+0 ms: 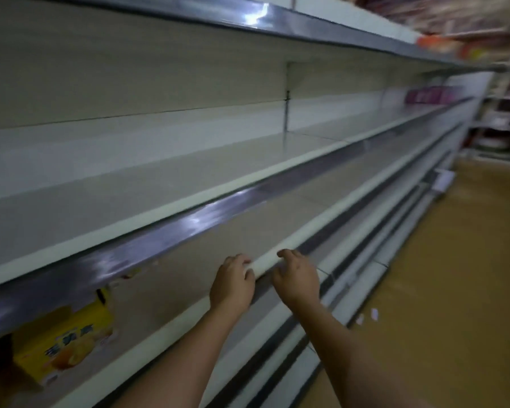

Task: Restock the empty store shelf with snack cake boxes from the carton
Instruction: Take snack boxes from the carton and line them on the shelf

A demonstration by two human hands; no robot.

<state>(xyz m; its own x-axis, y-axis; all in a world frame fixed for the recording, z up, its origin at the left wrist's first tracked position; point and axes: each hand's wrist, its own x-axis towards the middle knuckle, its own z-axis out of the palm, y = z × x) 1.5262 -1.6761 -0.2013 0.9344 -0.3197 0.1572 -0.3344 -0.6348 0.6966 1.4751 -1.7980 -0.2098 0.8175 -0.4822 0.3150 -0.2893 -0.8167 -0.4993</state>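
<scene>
My left hand (233, 282) and my right hand (296, 278) lie side by side on the white front rail (265, 260) of a long, bare shelf (224, 240). The fingers of both hands curl over the rail's top and the thumbs sit on its front. Neither hand holds a box. A yellow snack cake box (68, 343) stands on the same shelf far to the left, partly hidden under the metal strip of the shelf above. The carton is out of view. The picture is blurred by motion.
Bare shelves (159, 178) run above and below, stretching away to the right. Purple packs (430, 95) stand far along an upper shelf, and red packs (442, 42) sit higher up. The tan aisle floor (454, 275) lies on the right with small paper scraps (374, 313).
</scene>
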